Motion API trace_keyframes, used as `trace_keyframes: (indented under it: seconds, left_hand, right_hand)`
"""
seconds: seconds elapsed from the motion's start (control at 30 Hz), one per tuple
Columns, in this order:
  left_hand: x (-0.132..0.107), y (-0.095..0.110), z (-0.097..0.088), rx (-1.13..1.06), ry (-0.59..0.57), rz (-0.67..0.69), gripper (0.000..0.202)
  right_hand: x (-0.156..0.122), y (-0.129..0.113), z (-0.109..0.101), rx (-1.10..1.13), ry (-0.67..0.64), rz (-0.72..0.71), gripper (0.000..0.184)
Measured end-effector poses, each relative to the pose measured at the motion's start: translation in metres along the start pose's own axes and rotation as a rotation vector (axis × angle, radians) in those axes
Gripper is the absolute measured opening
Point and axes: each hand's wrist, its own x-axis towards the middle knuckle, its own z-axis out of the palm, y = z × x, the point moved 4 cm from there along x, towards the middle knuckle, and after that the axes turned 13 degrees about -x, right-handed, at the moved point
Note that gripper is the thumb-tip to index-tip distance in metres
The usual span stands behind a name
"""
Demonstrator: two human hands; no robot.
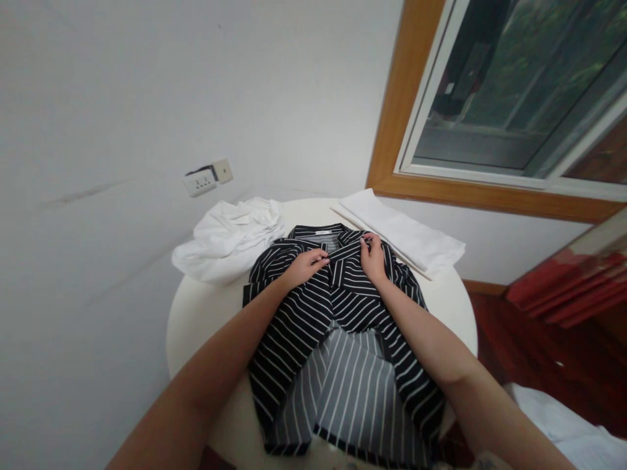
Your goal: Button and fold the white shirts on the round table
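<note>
A black shirt with white stripes (298, 326) lies spread on a round white table (196, 320), its collar toward the wall and its lower front parted, showing the greyer inside. My left hand (307, 266) pinches the edge of the front just below the collar. Higher on the other side, my right hand (372, 256) grips the collar flap between thumb and fingers. A strip of striped cloth stretches between the two hands. Inside the neck a small pale label (323, 232) shows.
Crumpled white cloth (230, 241) sits at the table's back left. A folded white cloth (401, 228) lies at the back right. Behind are a wall with a socket (200, 182) and a wood-framed window (490, 189). More white fabric (563, 418) shows at lower right.
</note>
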Motion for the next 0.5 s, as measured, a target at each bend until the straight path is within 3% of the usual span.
trace_keyframes:
  seconds: [0.5]
  left_hand:
    - [0.0002,0.0058,0.0044,-0.036,0.033,-0.005,0.028]
  right_hand:
    - [-0.0007,-0.0024,-0.002,-0.025,-0.041,0.013,0.023]
